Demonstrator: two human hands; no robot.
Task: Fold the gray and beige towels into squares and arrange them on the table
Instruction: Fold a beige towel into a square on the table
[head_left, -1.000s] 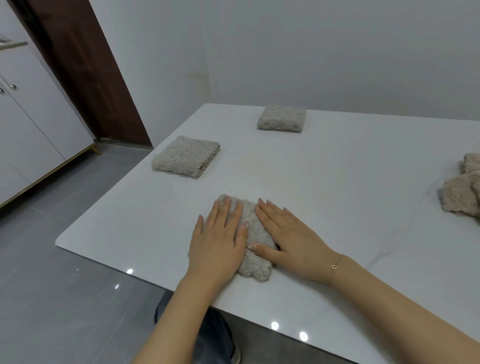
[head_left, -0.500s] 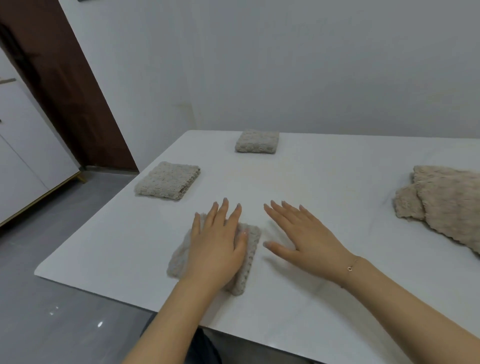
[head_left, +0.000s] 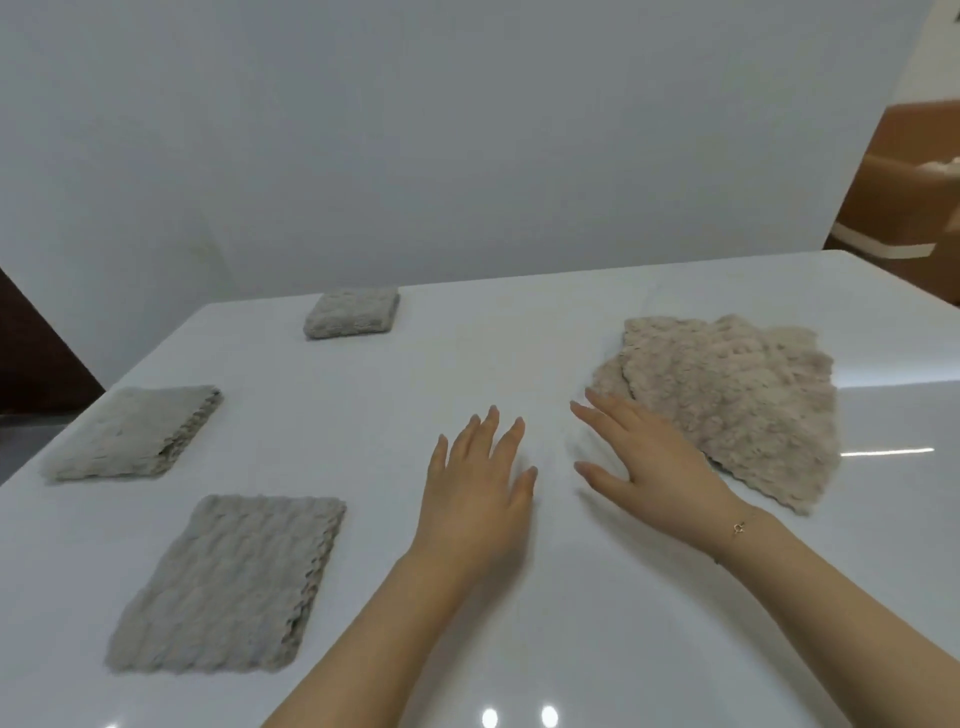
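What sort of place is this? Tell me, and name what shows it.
Probably a room in a home, perhaps a dining area: a glossy white table against a plain white wall, small towels laid out on it, and wooden furniture beyond.

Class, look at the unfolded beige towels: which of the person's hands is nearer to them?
Right. The right hand is at the beige towels' near edge; the left hand hovers farther left.
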